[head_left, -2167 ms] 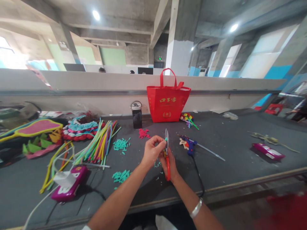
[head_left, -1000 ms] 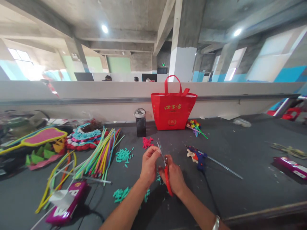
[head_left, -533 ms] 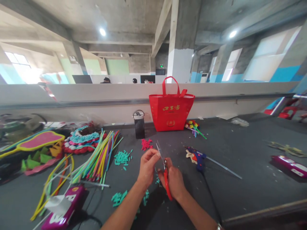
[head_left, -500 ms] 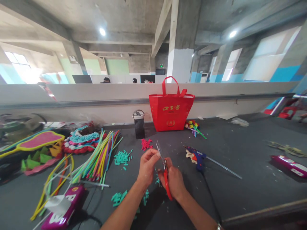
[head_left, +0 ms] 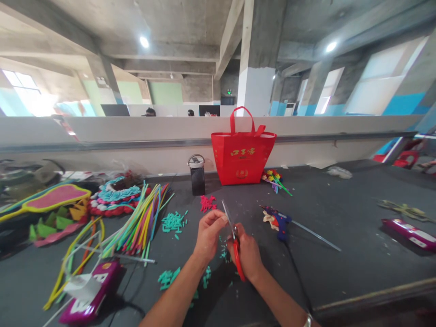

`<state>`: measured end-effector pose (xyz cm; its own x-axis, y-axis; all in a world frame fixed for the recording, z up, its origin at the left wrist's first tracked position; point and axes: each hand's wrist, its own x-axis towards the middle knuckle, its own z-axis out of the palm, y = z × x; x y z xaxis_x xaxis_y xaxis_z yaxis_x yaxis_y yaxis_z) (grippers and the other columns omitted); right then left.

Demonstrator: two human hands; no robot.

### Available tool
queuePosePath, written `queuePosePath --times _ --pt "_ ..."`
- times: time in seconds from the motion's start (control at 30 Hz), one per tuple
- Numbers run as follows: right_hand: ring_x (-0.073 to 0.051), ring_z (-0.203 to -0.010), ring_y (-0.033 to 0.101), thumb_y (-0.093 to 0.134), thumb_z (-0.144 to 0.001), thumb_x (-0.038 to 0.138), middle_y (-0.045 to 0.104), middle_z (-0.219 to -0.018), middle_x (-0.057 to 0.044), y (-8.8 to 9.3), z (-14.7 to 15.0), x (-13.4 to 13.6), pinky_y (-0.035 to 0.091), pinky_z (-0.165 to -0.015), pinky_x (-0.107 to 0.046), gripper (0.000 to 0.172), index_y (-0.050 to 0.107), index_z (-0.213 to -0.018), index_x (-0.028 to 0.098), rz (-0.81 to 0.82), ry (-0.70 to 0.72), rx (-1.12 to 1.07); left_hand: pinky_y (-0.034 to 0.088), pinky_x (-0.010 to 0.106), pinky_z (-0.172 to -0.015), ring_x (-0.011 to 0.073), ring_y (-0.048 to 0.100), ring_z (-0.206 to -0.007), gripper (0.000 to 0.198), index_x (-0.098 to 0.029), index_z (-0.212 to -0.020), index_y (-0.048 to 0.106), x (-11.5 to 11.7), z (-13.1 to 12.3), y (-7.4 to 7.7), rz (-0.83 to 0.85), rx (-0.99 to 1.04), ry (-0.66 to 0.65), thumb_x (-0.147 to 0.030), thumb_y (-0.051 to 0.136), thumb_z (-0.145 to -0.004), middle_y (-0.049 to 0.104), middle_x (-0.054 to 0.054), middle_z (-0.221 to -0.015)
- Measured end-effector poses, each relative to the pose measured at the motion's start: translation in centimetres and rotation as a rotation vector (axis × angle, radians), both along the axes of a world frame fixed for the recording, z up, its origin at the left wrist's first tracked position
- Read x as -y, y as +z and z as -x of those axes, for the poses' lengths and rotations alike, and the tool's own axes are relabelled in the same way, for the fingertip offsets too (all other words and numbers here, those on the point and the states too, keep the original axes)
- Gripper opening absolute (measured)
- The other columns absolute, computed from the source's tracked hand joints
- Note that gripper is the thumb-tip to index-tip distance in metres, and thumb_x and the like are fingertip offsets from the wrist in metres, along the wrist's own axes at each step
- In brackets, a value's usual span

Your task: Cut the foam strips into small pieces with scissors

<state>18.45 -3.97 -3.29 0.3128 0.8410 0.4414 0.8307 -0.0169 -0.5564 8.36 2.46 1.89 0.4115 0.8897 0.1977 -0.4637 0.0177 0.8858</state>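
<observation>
Red-handled scissors (head_left: 238, 261) are gripped in my right hand (head_left: 248, 252), with the blades pointing up and away. Beside the blades, the thumb and fingers of my left hand (head_left: 210, 229) are pinched together; whatever they hold is too small to make out. Small teal cut pieces (head_left: 224, 252) lie on the dark table below my hands. More teal pieces (head_left: 173, 222) form a pile left of my left hand, and another teal pile (head_left: 168, 278) is nearer me. Just beyond my hands is a small heap of pinkish-red pieces (head_left: 207, 203).
A red bag (head_left: 243, 159) and a black tumbler (head_left: 197, 179) stand at the back. Colourful pipe cleaners (head_left: 146, 222) lie left, near a purple power strip (head_left: 91, 293). A blue glue gun (head_left: 281, 225) with its cord lies right. Another purple strip (head_left: 408, 234) is far right.
The scissor blades look closer together than before. Both hands stay in nearly the same place, and the whole view has shifted very slightly.
</observation>
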Motion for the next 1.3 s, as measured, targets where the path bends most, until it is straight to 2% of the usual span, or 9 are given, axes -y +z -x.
queuePosePath --times 0.3,0.43,0.6,0.73,0.83,0.97,1.17,1.23,1.3 --pt "-0.018 -0.061 0.064 0.037 -0.085 0.025 0.063 -0.065 -0.002 -0.5 -0.4 -0.1 0.036 -0.051 -0.023 0.011 0.047 -0.088 0.021 -0.078 0.072 -0.196 0.039 0.026 -0.071 0.0115 0.046 -0.063 0.015 -0.017 -0.064 0.059 -0.1 -0.1 0.3 0.008 0.097 -0.040 -0.028 0.067 -0.071 0.049 -0.002 -0.060" --pt "-0.019 -0.066 0.065 0.041 -0.083 0.026 0.062 -0.066 -0.001 -0.4 -0.5 0.0 0.040 -0.054 -0.023 0.016 0.048 -0.096 0.020 -0.075 0.096 -0.197 0.038 0.027 -0.070 0.0116 0.045 -0.063 0.014 -0.016 -0.065 0.057 -0.5 -0.2 0.3 0.040 0.171 -0.125 -0.025 0.064 -0.074 0.044 -0.002 -0.060" --pt "-0.016 -0.057 0.060 0.042 -0.086 0.029 0.060 -0.065 0.002 -0.2 -0.6 0.0 0.044 -0.057 -0.024 0.016 0.049 -0.096 0.020 -0.128 0.085 -0.305 0.037 0.027 -0.067 0.0108 0.041 -0.060 0.015 -0.015 -0.063 0.055 -0.9 -0.3 0.0 0.115 0.207 -0.231 -0.023 0.063 -0.073 0.041 -0.002 -0.060" --pt "-0.014 -0.062 0.059 0.044 -0.089 0.033 0.063 -0.077 -0.001 0.2 -0.8 0.2 0.046 -0.063 -0.024 0.022 0.051 -0.103 0.019 -0.234 0.101 -0.372 0.036 0.026 -0.064 0.0106 0.041 -0.059 0.013 -0.015 -0.063 0.055 -1.0 -0.5 -0.7 0.179 0.124 -0.289 -0.023 0.062 -0.071 0.040 -0.003 -0.058" --pt "-0.013 -0.062 0.057 0.044 -0.090 0.035 0.062 -0.078 -0.001 0.3 -0.8 0.3 0.047 -0.063 -0.024 0.025 0.052 -0.108 0.019 -0.284 0.119 -0.460 0.034 0.025 -0.062 0.0100 0.041 -0.058 0.013 -0.015 -0.060 0.054 -0.8 -0.6 -1.5 0.193 0.014 -0.351 -0.021 0.062 -0.068 0.043 -0.002 -0.059" --pt "-0.012 -0.054 0.052 0.042 -0.092 0.037 0.059 -0.071 0.001 0.2 -1.0 0.3 0.045 -0.055 -0.023 0.023 0.054 -0.099 0.019 -0.309 0.101 -0.519 0.033 0.024 -0.060 0.0100 0.042 -0.058 0.010 -0.014 -0.060 0.056 -0.5 -0.9 -2.0 0.193 -0.122 -0.405 -0.020 0.061 -0.066 0.044 -0.002 -0.058" --pt "-0.013 -0.056 0.053 0.035 -0.093 0.036 0.056 -0.066 0.001 -0.5 -1.8 0.2 0.042 -0.055 -0.024 0.025 0.054 -0.091 0.019 -0.284 0.030 -0.383 0.033 0.025 -0.059 0.0105 0.041 -0.057 0.008 -0.014 -0.061 0.058 -0.7 -0.9 -2.3 0.139 -0.196 -0.405 -0.021 0.060 -0.064 0.046 -0.002 -0.057" --pt "-0.013 -0.055 0.052 0.033 -0.093 0.035 0.054 -0.064 0.002 -0.7 -2.1 0.2 0.042 -0.055 -0.024 0.026 0.054 -0.091 0.019 -0.285 0.004 -0.354 0.033 0.025 -0.058 0.0108 0.041 -0.056 0.008 -0.015 -0.059 0.057 -0.9 -0.9 -2.5 0.088 -0.273 -0.331 -0.021 0.059 -0.064 0.046 -0.002 -0.056" --pt "-0.013 -0.053 0.051 0.032 -0.094 0.035 0.053 -0.061 0.003 -0.9 -2.3 0.1 0.042 -0.055 -0.024 0.027 0.053 -0.091 0.019 -0.309 -0.027 -0.338 0.031 0.024 -0.057 0.0108 0.040 -0.055 0.009 -0.015 -0.058 0.057 -1.1 -0.9 -2.5 0.021 -0.367 -0.187 -0.022 0.058 -0.065 0.046 -0.003 -0.055"
